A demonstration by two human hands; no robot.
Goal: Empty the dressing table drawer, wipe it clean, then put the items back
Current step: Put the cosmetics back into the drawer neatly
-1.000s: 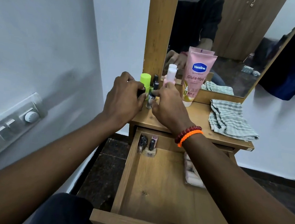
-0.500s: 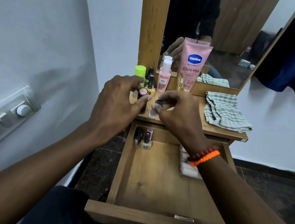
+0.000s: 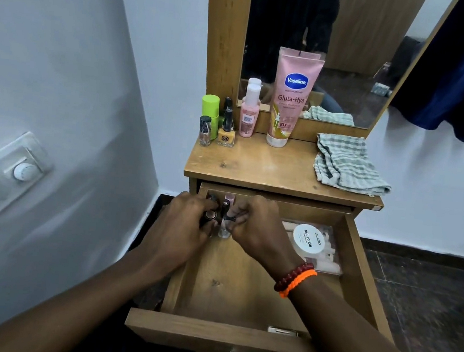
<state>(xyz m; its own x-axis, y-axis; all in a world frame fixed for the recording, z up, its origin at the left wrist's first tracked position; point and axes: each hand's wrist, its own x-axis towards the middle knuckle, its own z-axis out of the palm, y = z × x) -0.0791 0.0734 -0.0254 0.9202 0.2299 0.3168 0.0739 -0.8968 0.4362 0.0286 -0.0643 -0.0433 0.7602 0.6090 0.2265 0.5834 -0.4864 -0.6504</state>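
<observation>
The wooden drawer stands pulled out below the dressing table top. Both hands are inside its back left corner. My left hand grips a dark lipstick tube. My right hand pinches the cap of a clear nail polish bottle that stands on the drawer floor. Behind them stand other small bottles, partly hidden. A clear case with a white nail polish remover tub lies at the drawer's right side.
On the table top stand a pink Vaseline tube, a small pink bottle, a green-capped stick, a yellow nail polish and a clear one. A striped cloth lies right. Switch panel on the left wall.
Both hands came down from the table top into the drawer's back left corner, carrying the lipstick and the clear nail polish bottle. The camera tilted down and back.
</observation>
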